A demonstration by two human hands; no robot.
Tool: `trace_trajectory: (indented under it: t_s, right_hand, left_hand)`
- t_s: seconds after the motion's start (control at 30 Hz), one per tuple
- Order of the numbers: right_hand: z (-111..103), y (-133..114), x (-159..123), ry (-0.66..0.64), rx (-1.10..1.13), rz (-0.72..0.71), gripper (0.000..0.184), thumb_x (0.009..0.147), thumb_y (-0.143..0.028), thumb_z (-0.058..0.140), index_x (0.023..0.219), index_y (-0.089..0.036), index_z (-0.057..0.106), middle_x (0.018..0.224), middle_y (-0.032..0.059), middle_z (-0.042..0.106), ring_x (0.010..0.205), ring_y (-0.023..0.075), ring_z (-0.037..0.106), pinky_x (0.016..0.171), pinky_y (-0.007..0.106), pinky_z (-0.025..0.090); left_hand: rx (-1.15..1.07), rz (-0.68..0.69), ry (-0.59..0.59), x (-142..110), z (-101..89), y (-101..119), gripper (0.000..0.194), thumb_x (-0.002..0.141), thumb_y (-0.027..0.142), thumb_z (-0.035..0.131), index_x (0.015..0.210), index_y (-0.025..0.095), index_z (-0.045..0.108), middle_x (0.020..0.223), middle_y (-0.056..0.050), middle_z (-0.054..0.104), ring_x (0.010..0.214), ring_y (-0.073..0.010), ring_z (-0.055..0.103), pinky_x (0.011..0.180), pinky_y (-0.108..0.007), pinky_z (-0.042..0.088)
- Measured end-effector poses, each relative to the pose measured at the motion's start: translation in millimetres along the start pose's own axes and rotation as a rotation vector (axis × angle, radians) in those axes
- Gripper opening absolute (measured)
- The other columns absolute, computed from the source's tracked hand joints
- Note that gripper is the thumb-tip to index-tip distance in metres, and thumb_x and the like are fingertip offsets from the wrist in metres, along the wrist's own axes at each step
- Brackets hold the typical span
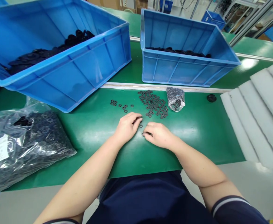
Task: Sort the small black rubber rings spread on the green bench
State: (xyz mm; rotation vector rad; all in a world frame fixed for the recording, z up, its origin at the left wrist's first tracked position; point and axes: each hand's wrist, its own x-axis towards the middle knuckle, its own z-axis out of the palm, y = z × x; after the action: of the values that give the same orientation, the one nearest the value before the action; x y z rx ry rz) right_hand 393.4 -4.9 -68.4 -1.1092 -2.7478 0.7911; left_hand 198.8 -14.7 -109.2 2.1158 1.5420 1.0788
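Both hands rest close together on the green table [197, 137]. My left hand [127, 126] is curled, fingers bent inward; what it holds, if anything, is hidden. My right hand [158, 134] pinches a small black ring [142, 134] at its fingertips, low against the table. One loose ring [141, 126] lies between the two hands. Just beyond them spreads a pile of small black rings [154, 104], with a few scattered rings [121, 105] to its left. A small clear bag of rings [175, 98] lies to the right of the pile.
A large clear bag of black parts [26, 143] lies at the left. Two blue crates [64, 65] [185, 49] with black parts stand behind. White foam sheets [258, 115] are stacked at the right, with a black round part [211, 98] near them.
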Motion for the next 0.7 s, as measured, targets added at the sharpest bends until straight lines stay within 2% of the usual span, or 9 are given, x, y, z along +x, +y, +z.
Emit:
trace_trajectory:
  t_s: [0.07, 0.1, 0.17, 0.27, 0.33, 0.43, 0.57, 0.7]
  right_hand:
    - [-3, 3, 0, 0.039, 0.011, 0.042, 0.014, 0.095, -0.021, 0.061, 0.094, -0.017, 0.074, 0.088, 0.0036, 0.065, 0.081, 0.0155, 0.059, 0.076, 0.026, 0.042]
    - [-5, 6, 0, 0.069, 0.003, 0.072, 0.014, 0.095, -0.021, 0.06, 0.094, -0.017, 0.074, 0.088, 0.0038, 0.064, 0.08, 0.0156, 0.059, 0.075, 0.026, 0.042]
    - [-7, 12, 0, 0.126, -0.038, 0.132, 0.015, 0.096, -0.02, 0.058, 0.094, -0.017, 0.073, 0.09, 0.005, 0.065, 0.083, 0.0168, 0.06, 0.076, 0.027, 0.043]
    - [-5, 21, 1, 0.136, -0.07, 0.161, 0.012, 0.095, -0.018, 0.059, 0.093, -0.017, 0.071, 0.091, 0.0057, 0.066, 0.087, 0.0188, 0.061, 0.079, 0.028, 0.043]
    - [-2, 24, 2, 0.14, -0.041, 0.157, 0.011, 0.093, -0.018, 0.062, 0.1, -0.018, 0.07, 0.093, 0.0053, 0.067, 0.089, 0.019, 0.062, 0.08, 0.028, 0.044]
    - [2, 24, 3, 0.17, -0.012, 0.169, 0.019, 0.092, -0.018, 0.065, 0.111, -0.017, 0.067, 0.098, 0.0059, 0.068, 0.092, 0.0197, 0.063, 0.083, 0.029, 0.046]
    - [3, 23, 3, 0.143, -0.028, 0.174, 0.012, 0.094, -0.018, 0.062, 0.102, -0.016, 0.07, 0.098, 0.0077, 0.068, 0.092, 0.0206, 0.063, 0.084, 0.03, 0.047]
    - [2, 25, 3, 0.209, 0.029, 0.189, 0.02, 0.09, -0.017, 0.066, 0.11, -0.016, 0.067, 0.099, 0.0072, 0.068, 0.089, 0.019, 0.063, 0.083, 0.029, 0.048]
  left_hand:
    - [-0.011, -0.017, 0.028, -5, -8.2, 3, 0.015, 0.096, 0.028, 0.058, 0.091, 0.017, 0.067, 0.08, -0.003, 0.068, 0.073, -0.0149, 0.061, 0.071, -0.027, 0.048]
    - [-0.023, -0.015, 0.003, -9, -12.5, 4, 0.015, 0.095, 0.03, 0.061, 0.087, 0.018, 0.066, 0.075, -0.001, 0.065, 0.067, -0.0137, 0.058, 0.067, -0.026, 0.046]
    - [-0.062, 0.02, -0.128, -16, -19.3, 7, 0.018, 0.091, 0.035, 0.069, 0.085, 0.018, 0.066, 0.072, 0.001, 0.062, 0.063, -0.0125, 0.055, 0.063, -0.025, 0.043]
    - [-0.085, 0.092, -0.348, -22, -22.7, 12, 0.02, 0.087, 0.037, 0.075, 0.09, 0.019, 0.067, 0.08, -0.001, 0.064, 0.072, -0.0144, 0.059, 0.066, -0.026, 0.044]
    - [-0.063, 0.105, -0.421, -23, -21.9, 15, 0.015, 0.088, 0.032, 0.074, 0.093, 0.019, 0.068, 0.084, -0.002, 0.065, 0.078, -0.0162, 0.061, 0.07, -0.027, 0.045]
    - [-0.04, 0.099, -0.448, -21, -20.6, 17, 0.007, 0.09, 0.024, 0.071, 0.093, 0.019, 0.068, 0.085, -0.002, 0.065, 0.08, -0.0166, 0.061, 0.071, -0.027, 0.046]
    - [-0.053, 0.065, -0.436, -21, -22.2, 12, 0.009, 0.087, 0.021, 0.074, 0.094, 0.019, 0.068, 0.086, -0.001, 0.065, 0.081, -0.0166, 0.062, 0.07, -0.027, 0.046]
    - [-0.06, 0.06, -0.411, -22, -25.4, 8, 0.005, 0.09, 0.021, 0.07, 0.095, 0.02, 0.069, 0.091, -0.002, 0.066, 0.084, -0.0167, 0.063, 0.073, -0.028, 0.048]
